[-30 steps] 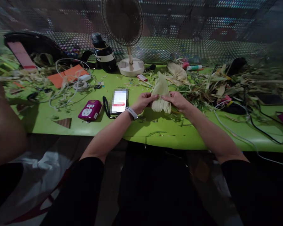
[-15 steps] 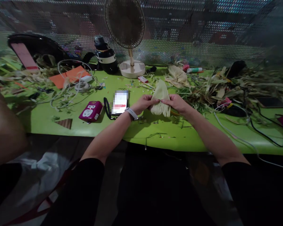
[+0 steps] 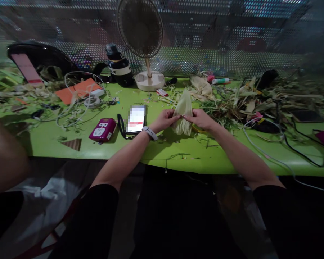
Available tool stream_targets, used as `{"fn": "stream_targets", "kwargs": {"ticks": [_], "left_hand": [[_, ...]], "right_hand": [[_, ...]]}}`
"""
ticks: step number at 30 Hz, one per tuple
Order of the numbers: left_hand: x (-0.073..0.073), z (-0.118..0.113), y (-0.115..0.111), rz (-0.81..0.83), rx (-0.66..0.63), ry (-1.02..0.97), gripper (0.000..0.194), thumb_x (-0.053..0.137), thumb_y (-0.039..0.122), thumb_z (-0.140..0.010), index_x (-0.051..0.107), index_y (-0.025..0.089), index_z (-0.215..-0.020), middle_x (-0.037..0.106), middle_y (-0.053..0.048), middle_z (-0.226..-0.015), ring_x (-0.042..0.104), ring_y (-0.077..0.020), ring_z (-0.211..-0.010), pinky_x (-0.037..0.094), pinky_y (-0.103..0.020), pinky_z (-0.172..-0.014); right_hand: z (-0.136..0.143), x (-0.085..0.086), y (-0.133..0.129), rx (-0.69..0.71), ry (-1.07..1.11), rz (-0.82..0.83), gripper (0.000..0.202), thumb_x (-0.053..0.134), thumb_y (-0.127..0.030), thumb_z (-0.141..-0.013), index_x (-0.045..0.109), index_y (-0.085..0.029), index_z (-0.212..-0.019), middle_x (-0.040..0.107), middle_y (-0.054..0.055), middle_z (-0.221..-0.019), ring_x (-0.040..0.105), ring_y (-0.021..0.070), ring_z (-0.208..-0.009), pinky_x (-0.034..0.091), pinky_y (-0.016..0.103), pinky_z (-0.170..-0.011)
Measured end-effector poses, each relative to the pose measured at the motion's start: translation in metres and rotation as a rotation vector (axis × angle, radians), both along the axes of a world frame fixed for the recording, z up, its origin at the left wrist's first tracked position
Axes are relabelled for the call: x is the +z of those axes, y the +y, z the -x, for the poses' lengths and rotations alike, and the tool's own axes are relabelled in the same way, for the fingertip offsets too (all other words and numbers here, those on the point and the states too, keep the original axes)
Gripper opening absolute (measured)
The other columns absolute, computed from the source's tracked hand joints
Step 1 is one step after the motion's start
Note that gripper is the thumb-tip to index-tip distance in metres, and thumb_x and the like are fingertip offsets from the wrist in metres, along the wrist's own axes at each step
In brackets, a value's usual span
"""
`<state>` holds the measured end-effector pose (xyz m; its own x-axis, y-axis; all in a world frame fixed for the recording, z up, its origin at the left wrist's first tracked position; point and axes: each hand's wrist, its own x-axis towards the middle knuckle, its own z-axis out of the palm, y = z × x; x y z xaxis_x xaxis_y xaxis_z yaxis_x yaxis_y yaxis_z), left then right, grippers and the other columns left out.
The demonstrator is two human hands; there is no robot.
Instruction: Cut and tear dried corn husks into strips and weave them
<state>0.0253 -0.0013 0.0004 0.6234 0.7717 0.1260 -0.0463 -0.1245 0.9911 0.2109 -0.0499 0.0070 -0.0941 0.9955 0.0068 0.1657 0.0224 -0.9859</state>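
A pale yellow-green corn husk (image 3: 184, 106) is held upright above the green table (image 3: 162, 153), gathered at its middle and spreading out above and below. My left hand (image 3: 166, 119) pinches it from the left side. From the right, my right hand (image 3: 201, 118) pinches the same husk, the two thumbs nearly touching at its centre. A phone (image 3: 136, 118) with a lit screen lies just left of my left hand, and a light band is round my left wrist. Small green scraps are scattered beneath the hands.
A fan (image 3: 149, 80), a black bottle (image 3: 120, 68) and orange paper (image 3: 78, 90) stand or lie at the back. Dried husks (image 3: 248, 100) and cables cover the right. A purple power adapter (image 3: 103, 130) sits left; another person's arm (image 3: 5, 154) is at far left.
The lower part of the husk is narrower and more gathered than before. Both hands keep nearly the same place and grip, and the whole view has shifted slightly.
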Motion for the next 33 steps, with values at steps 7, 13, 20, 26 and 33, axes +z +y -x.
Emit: {"fn": "stream_targets", "kwargs": {"ticks": [7, 13, 20, 26, 33], "left_hand": [[0.0, 0.001, -0.004, -0.263, 0.1, 0.144, 0.017, 0.066, 0.024, -0.078, 0.056, 0.016, -0.066, 0.051, 0.002, -0.059, 0.041, -0.0089, -0.054, 0.029, -0.023, -0.052], [0.002, -0.001, -0.015, -0.62, 0.235, 0.384, 0.019, 0.057, 0.022, -0.083, 0.05, 0.018, -0.066, 0.046, 0.003, -0.057, 0.032, -0.0098, -0.054, 0.023, -0.026, -0.055], [0.003, -0.004, -0.026, -0.808, 0.233, 0.691, 0.016, 0.048, 0.028, -0.091, 0.06, 0.018, -0.09, 0.062, -0.005, -0.072, 0.046, -0.0148, -0.058, 0.024, -0.029, -0.057], [0.002, -0.009, -0.029, -0.808, 0.235, 0.748, 0.019, 0.045, 0.029, -0.093, 0.059, 0.017, -0.097, 0.065, -0.007, -0.075, 0.052, -0.0167, -0.06, 0.029, -0.03, -0.058], [0.004, -0.01, -0.029, -0.83, 0.29, 0.747, 0.023, 0.041, 0.027, -0.095, 0.06, 0.015, -0.1, 0.064, -0.008, -0.073, 0.053, -0.018, -0.06, 0.03, -0.031, -0.058]], "right_hand": [[0.0, 0.001, -0.002, -0.054, -0.329, -0.153, 0.033, 0.07, -0.047, -0.071, 0.065, -0.016, -0.08, 0.067, 0.003, -0.076, 0.057, 0.0171, -0.07, 0.044, 0.028, -0.064], [0.01, 0.007, -0.012, -0.154, -0.844, -0.3, 0.02, 0.054, -0.034, -0.082, 0.058, -0.018, -0.071, 0.059, 0.004, -0.064, 0.048, 0.0173, -0.06, 0.031, 0.029, -0.06], [0.024, 0.007, -0.021, -0.183, -1.237, -0.312, 0.028, 0.043, -0.028, -0.089, 0.064, -0.011, -0.093, 0.069, 0.016, -0.083, 0.058, 0.0245, -0.071, 0.03, 0.032, -0.062], [0.033, 0.006, -0.021, -0.217, -1.352, -0.307, 0.03, 0.042, -0.025, -0.09, 0.064, -0.008, -0.102, 0.07, 0.018, -0.091, 0.061, 0.0268, -0.078, 0.029, 0.032, -0.061], [0.027, 0.003, -0.017, -0.32, -1.277, -0.39, 0.027, 0.042, -0.028, -0.089, 0.063, -0.012, -0.091, 0.068, 0.015, -0.081, 0.057, 0.0233, -0.067, 0.027, 0.031, -0.059]]}}
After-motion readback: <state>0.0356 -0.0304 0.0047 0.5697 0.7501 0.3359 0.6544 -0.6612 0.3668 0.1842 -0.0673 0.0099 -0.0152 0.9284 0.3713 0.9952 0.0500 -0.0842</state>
